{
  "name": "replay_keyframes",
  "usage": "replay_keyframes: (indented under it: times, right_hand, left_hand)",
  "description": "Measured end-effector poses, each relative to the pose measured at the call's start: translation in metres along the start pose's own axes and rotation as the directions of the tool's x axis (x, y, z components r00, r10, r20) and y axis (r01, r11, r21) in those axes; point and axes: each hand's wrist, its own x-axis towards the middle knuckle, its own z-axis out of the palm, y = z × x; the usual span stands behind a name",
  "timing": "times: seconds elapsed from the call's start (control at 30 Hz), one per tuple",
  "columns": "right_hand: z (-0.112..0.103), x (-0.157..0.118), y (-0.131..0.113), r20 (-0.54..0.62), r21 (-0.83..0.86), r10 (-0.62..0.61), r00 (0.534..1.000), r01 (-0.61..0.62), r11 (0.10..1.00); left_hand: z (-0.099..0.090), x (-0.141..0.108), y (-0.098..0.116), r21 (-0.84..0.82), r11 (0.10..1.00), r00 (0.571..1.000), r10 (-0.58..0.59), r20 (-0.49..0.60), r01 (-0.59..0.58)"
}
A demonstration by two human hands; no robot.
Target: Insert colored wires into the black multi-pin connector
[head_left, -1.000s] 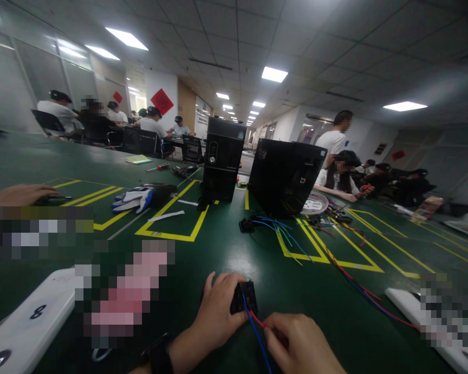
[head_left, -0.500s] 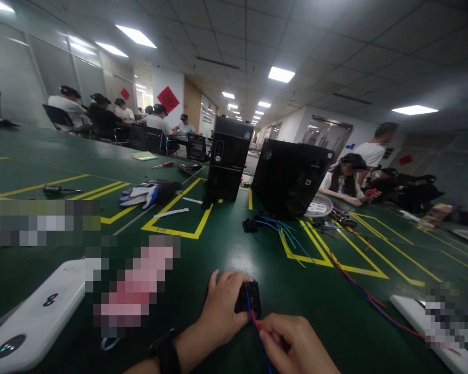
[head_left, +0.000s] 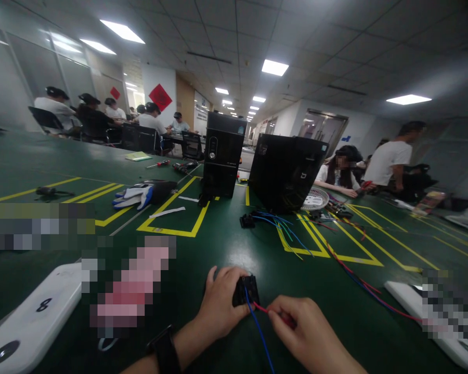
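Low in the middle, my left hand [head_left: 224,301] grips a small black connector block [head_left: 250,289] from its left side, close to the green tabletop [head_left: 203,353]. A blue wire [head_left: 262,335] runs from the block down past the lower edge. Between thumb and finger, my right hand [head_left: 296,322] pinches a red wire [head_left: 259,307] just right of the block, and the wire reaches back to it. Whether the red wire's end is seated in the block, I cannot tell. Another black block [head_left: 248,221], with blue and green wires [head_left: 283,226], lies farther off.
Two black computer cases [head_left: 223,161] stand at the back. Gloves [head_left: 140,195], a screwdriver [head_left: 158,164] and a white device [head_left: 33,317] lie leftward. Red and blue wires [head_left: 359,283] trail to the right. A co-worker [head_left: 341,174] sits across the table.
My right hand has shifted slightly right with the red wire, which now stands apart from the blue one. The whole view has moved a little; a person at the right has walked farther right.
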Motion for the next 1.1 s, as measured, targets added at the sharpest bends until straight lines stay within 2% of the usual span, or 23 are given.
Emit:
replay_keyframes:
  times: [0.17,0.27,0.43,0.53,0.73,0.97,1.1]
  right_hand:
    - [0.011,-0.001,-0.004,-0.028,0.154,0.032,0.999,-0.027,0.988]
    - [0.015,-0.002,-0.008,-0.006,0.190,-0.002,1.000,0.003,0.982]
    - [0.011,-0.001,-0.008,0.079,0.107,-0.091,0.993,0.082,0.991]
    - [0.006,-0.002,-0.004,0.104,0.041,-0.066,0.992,0.062,0.997]
    - [-0.001,-0.002,-0.001,0.029,0.014,0.011,1.000,-0.012,1.000]
    - [0.007,-0.001,-0.005,-0.074,0.075,-0.017,0.997,0.022,0.997]
    - [0.012,-0.003,-0.005,-0.038,0.064,-0.093,0.995,0.095,0.993]
  left_hand:
    - [0.000,0.000,0.000,0.005,1.000,1.000,0.004,-0.009,-0.004]
    - [0.001,0.000,0.001,0.006,1.000,1.000,-0.001,-0.012,0.001]
    - [0.000,0.000,0.001,-0.008,1.000,1.000,-0.010,-0.011,0.010]
    - [-0.002,0.000,0.001,-0.007,1.000,1.000,-0.017,0.000,0.017]
    - [0.000,0.001,-0.001,-0.007,1.000,1.000,-0.002,-0.002,0.002]
    - [0.000,0.000,0.002,-0.007,1.000,1.000,0.001,-0.006,-0.001]
    - [0.000,0.000,0.001,-0.009,1.000,1.000,0.004,-0.008,-0.005]
